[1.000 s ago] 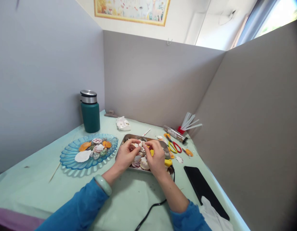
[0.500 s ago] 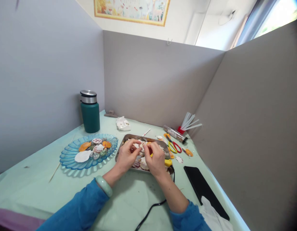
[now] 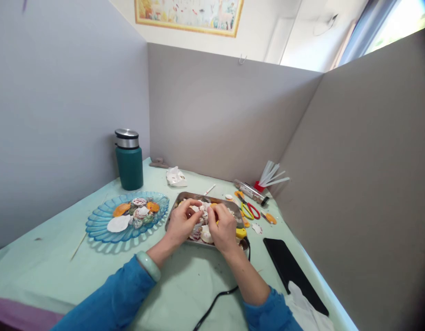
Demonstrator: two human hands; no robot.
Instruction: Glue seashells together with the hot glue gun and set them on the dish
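Observation:
Both my hands are over a metal tray filled with several seashells. My left hand is curled, its fingertips pinching a small white shell. My right hand meets it from the right, fingers pinched on the same small piece. A yellow tool with a black cord lies under my right hand at the tray's right edge. A pale green bangle is on my left wrist.
A blue glass plate with shells sits left of the tray, a teal flask behind it. Scissors, white sticks in a red holder and loose shells lie to the right. A black phone lies near the right wall. Grey partitions enclose the table.
My two hands have drawn slightly closer together over the tray; my right fingers have shifted left onto the small shell. Nothing else has moved.

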